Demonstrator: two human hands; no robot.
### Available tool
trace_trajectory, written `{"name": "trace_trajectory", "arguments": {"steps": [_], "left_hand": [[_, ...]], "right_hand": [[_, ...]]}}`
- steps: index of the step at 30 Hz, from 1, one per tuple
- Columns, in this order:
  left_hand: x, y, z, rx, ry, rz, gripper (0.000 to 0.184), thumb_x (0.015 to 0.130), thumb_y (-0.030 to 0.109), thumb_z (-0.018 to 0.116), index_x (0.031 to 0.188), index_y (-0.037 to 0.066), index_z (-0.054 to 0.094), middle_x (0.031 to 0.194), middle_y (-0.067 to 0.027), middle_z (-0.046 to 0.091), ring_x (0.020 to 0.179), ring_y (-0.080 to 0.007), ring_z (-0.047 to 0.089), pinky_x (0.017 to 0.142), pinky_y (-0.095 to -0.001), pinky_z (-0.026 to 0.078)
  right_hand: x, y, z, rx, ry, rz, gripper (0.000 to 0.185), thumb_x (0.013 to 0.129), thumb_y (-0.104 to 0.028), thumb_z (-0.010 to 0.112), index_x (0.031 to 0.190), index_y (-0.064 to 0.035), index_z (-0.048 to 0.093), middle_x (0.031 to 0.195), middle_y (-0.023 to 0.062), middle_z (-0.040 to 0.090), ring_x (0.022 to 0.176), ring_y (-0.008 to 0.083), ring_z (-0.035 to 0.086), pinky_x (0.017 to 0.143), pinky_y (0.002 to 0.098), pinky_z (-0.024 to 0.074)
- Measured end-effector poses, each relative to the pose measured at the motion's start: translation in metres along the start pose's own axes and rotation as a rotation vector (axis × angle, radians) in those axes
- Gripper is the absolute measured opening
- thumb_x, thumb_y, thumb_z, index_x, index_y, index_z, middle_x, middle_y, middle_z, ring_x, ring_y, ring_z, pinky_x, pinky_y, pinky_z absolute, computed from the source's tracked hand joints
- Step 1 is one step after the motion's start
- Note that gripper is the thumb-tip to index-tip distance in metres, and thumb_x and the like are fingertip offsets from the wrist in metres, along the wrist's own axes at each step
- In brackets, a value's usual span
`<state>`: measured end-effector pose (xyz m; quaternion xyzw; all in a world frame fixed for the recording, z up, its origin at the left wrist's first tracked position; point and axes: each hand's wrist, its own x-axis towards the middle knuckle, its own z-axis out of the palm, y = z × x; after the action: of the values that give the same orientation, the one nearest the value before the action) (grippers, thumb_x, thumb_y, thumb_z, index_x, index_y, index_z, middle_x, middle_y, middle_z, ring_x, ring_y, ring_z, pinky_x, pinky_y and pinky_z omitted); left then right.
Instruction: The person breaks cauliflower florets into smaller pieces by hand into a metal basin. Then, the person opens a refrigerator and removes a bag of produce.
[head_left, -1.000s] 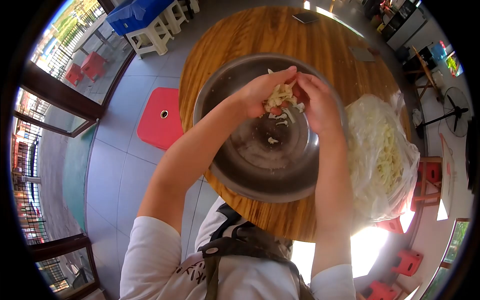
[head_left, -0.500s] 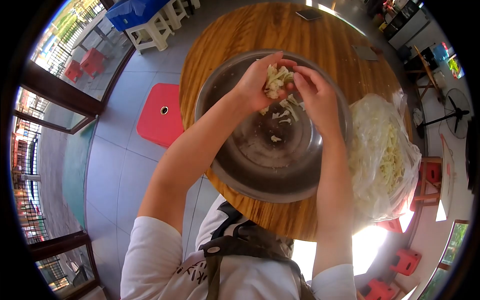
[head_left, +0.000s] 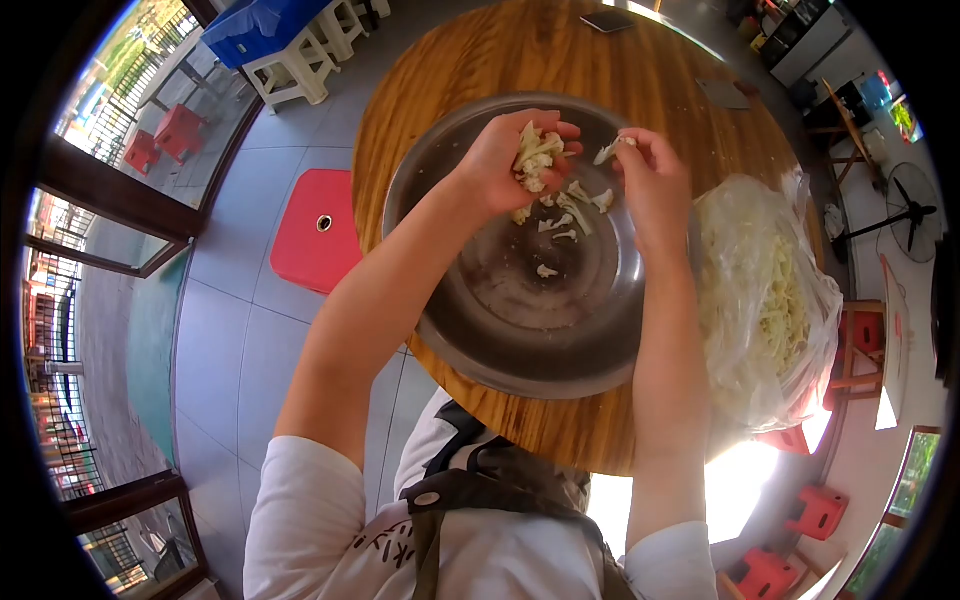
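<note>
My left hand (head_left: 495, 165) is cupped over the far part of a big metal basin (head_left: 540, 375), fingers curled round a heap of cauliflower pieces (head_left: 537, 155). To its right, above the basin's right side, my right hand (head_left: 652, 180) pinches one small cauliflower floret (head_left: 608, 152) between thumb and fingers. The two hands are apart. Several loose florets (head_left: 572, 210) lie in the basin below and between them, with one small piece (head_left: 546, 271) nearer the basin's middle.
The basin stands on a round wooden table (head_left: 430, 70). A clear plastic bag (head_left: 765, 310) of pale cut vegetables sits right of it. A phone (head_left: 607, 21) lies at the far edge. A red stool (head_left: 315, 232) stands left, a fan (head_left: 912, 212) far right.
My hands have moved apart, and my right hand now holds a floret away from the heap. My left hand has opened wider around its pieces. More loose florets show in the basin.
</note>
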<state>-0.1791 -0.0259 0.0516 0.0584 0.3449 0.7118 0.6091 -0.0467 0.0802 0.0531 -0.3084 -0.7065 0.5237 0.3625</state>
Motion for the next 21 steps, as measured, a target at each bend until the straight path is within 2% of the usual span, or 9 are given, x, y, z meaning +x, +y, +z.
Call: {"name": "trace_trajectory", "arguments": {"steps": [2, 5, 8, 11, 14, 17, 21], "left_hand": [[0.003, 0.0, -0.005, 0.019, 0.021, 0.027, 0.036, 0.088, 0.034, 0.048, 0.1, 0.001, 0.055, 0.094, -0.0118, 0.058, 0.064, -0.0139, 0.052, 0.043, -0.0211, 0.037], [0.0, -0.002, 0.002, 0.081, 0.02, 0.069, 0.037, 0.089, 0.037, 0.047, 0.097, 0.002, 0.055, 0.087, -0.0088, 0.059, 0.06, -0.0127, 0.051, 0.04, -0.0208, 0.034], [-0.001, -0.004, 0.006, 0.168, 0.004, 0.059, 0.036, 0.089, 0.039, 0.046, 0.094, 0.005, 0.056, 0.081, -0.0058, 0.058, 0.06, -0.0124, 0.052, 0.04, -0.022, 0.034], [-0.001, -0.008, 0.008, 0.229, 0.062, 0.052, 0.034, 0.089, 0.039, 0.045, 0.091, 0.007, 0.056, 0.079, -0.0046, 0.059, 0.061, -0.0129, 0.053, 0.041, -0.0236, 0.035], [0.001, -0.007, 0.004, 0.198, 0.046, 0.065, 0.032, 0.089, 0.038, 0.046, 0.088, 0.007, 0.055, 0.079, -0.0047, 0.059, 0.062, -0.0137, 0.054, 0.043, -0.0249, 0.037], [0.001, -0.005, 0.003, 0.144, 0.018, 0.046, 0.027, 0.088, 0.032, 0.046, 0.088, 0.007, 0.056, 0.08, -0.0042, 0.059, 0.064, -0.0142, 0.054, 0.046, -0.0253, 0.039], [0.0, -0.006, 0.003, 0.085, -0.019, 0.069, 0.022, 0.085, 0.026, 0.047, 0.09, 0.007, 0.057, 0.081, -0.003, 0.059, 0.07, -0.0147, 0.055, 0.051, -0.0252, 0.041]], "right_hand": [[0.0, 0.013, 0.001, -0.353, -0.032, -0.176, 0.023, 0.083, -0.022, 0.062, 0.098, -0.004, 0.062, 0.084, 0.0029, 0.06, 0.075, 0.0102, 0.058, 0.068, 0.0236, 0.0456], [-0.008, -0.008, 0.006, -0.152, -0.101, -0.16, 0.027, 0.082, -0.024, 0.064, 0.102, -0.0063, 0.062, 0.09, 0.004, 0.06, 0.076, 0.0119, 0.059, 0.07, 0.0244, 0.0464], [-0.013, -0.016, 0.008, 0.016, -0.378, -0.037, 0.028, 0.081, -0.022, 0.065, 0.104, -0.0055, 0.062, 0.092, 0.0046, 0.061, 0.077, 0.0119, 0.059, 0.07, 0.0246, 0.0468], [-0.016, -0.01, 0.012, 0.03, -0.426, -0.074, 0.025, 0.081, -0.018, 0.065, 0.102, -0.0048, 0.062, 0.09, 0.0026, 0.061, 0.075, 0.0102, 0.058, 0.07, 0.0234, 0.0468], [-0.014, -0.018, 0.007, 0.046, -0.389, -0.027, 0.02, 0.082, -0.014, 0.064, 0.098, -0.0033, 0.062, 0.087, 0.0019, 0.06, 0.074, 0.0097, 0.057, 0.068, 0.0226, 0.0466], [-0.013, -0.021, 0.006, 0.235, -0.346, 0.121, 0.016, 0.082, -0.011, 0.063, 0.095, -0.0022, 0.061, 0.086, 0.0024, 0.059, 0.074, 0.0104, 0.057, 0.068, 0.0228, 0.0464], [-0.008, -0.014, 0.007, 0.424, -0.285, 0.129, 0.015, 0.081, -0.008, 0.062, 0.094, -0.0014, 0.06, 0.088, 0.0042, 0.059, 0.075, 0.0111, 0.057, 0.068, 0.0236, 0.046]]}}
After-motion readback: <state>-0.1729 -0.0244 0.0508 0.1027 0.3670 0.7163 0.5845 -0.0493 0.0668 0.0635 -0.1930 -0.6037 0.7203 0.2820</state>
